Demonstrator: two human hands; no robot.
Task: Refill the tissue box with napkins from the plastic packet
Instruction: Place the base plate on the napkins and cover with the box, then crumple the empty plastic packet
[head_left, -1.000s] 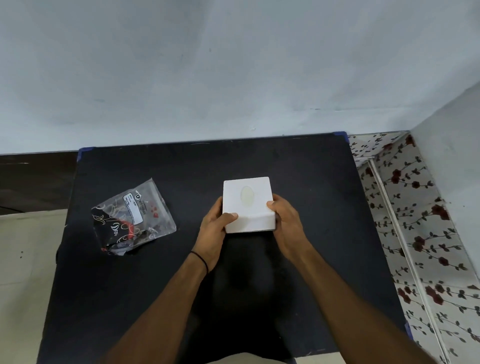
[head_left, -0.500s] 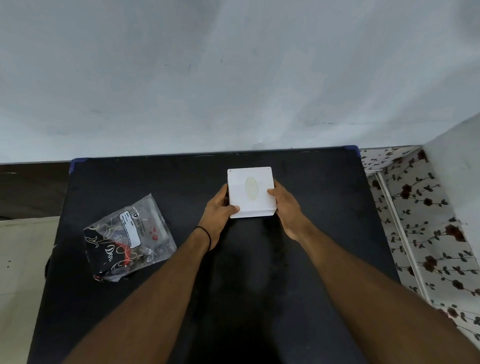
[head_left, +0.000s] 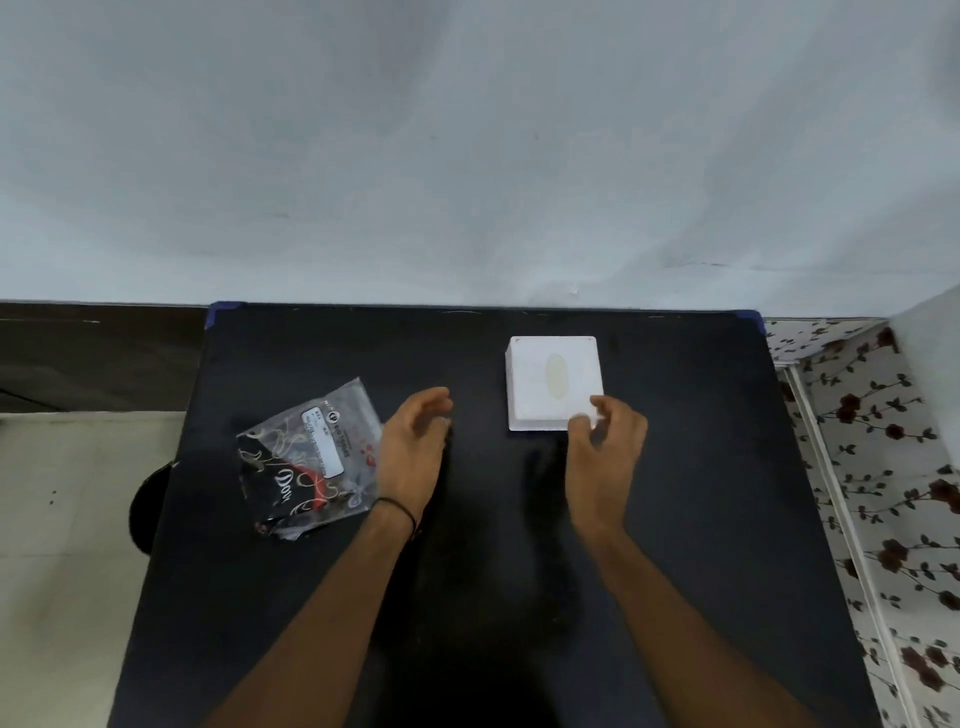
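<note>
A square white tissue box (head_left: 550, 382) with an oval slot on top sits flat on the black table (head_left: 467, 597), right of centre near the far edge. My right hand (head_left: 605, 447) hovers at the box's near right corner, fingers curled and apart, holding nothing. My left hand (head_left: 413, 447) is off the box, open, between the box and a clear plastic packet (head_left: 309, 457). The packet lies flat at the left, printed black and red with a white label, and my left hand's edge is right beside it.
A pale wall (head_left: 467, 156) rises directly behind the table's far edge. Floral-patterned floor (head_left: 883, 493) runs along the right side, and pale floor (head_left: 67, 545) lies to the left. A dark round object (head_left: 148, 509) pokes out at the table's left edge.
Both hands have let go of the tissue box, which now rests farther back on the table. My left hand has moved left toward the packet.
</note>
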